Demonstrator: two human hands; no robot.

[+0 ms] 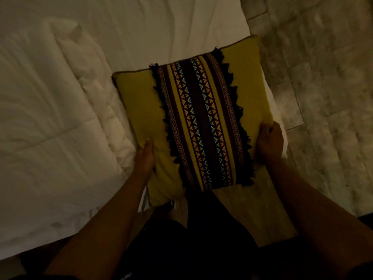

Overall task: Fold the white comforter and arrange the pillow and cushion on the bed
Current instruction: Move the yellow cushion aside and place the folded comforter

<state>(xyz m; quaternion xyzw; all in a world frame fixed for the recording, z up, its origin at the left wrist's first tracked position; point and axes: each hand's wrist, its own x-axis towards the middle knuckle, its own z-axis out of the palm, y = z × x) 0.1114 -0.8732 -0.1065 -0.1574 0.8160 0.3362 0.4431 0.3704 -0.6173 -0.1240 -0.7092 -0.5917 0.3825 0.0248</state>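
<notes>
A mustard-yellow cushion point(139, 102) with a dark fringed woven band down its middle is held over the near corner of the bed point(161, 21). My left hand point(145, 156) grips its left edge, thumb on top. My right hand point(269, 142) grips its right edge near the lower corner. The white comforter point(46, 122) lies rumpled and partly folded on the bed to the left of the cushion. No pillow is in view.
Pale tiled floor point(323, 77) runs along the right side of the bed. The white sheet stretches away at the top. My dark-clothed legs point(201, 249) stand at the bed's near edge. The room is dim.
</notes>
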